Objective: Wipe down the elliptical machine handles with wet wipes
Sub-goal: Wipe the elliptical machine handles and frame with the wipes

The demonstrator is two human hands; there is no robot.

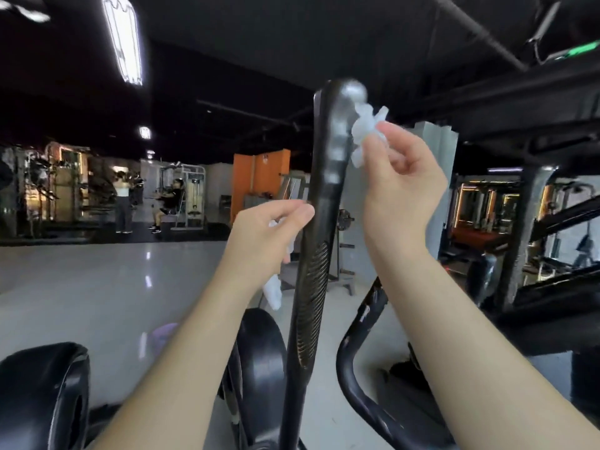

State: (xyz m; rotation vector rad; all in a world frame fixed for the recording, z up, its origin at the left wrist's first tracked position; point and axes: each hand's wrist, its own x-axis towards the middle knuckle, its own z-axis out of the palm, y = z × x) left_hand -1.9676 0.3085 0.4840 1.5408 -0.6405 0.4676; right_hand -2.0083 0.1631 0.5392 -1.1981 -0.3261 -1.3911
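Note:
A tall black elliptical handle (319, 222) rises through the middle of the view, with a shiny rounded top and a ribbed grip lower down. My right hand (401, 186) pinches a crumpled white wet wipe (367, 131) and holds it against the right side of the handle near its top. My left hand (269, 235) sits at the handle's left side at mid height, fingers curled around a second white wipe (274, 290) that hangs down below the palm. Its fingertips touch the handle.
A curved black lower bar (360, 362) runs to the right of the handle. Black machine housings (42, 397) sit at lower left and centre. The console frame (532, 102) looms at upper right. Two people stand and sit at gym machines (191, 196) far left across a glossy floor.

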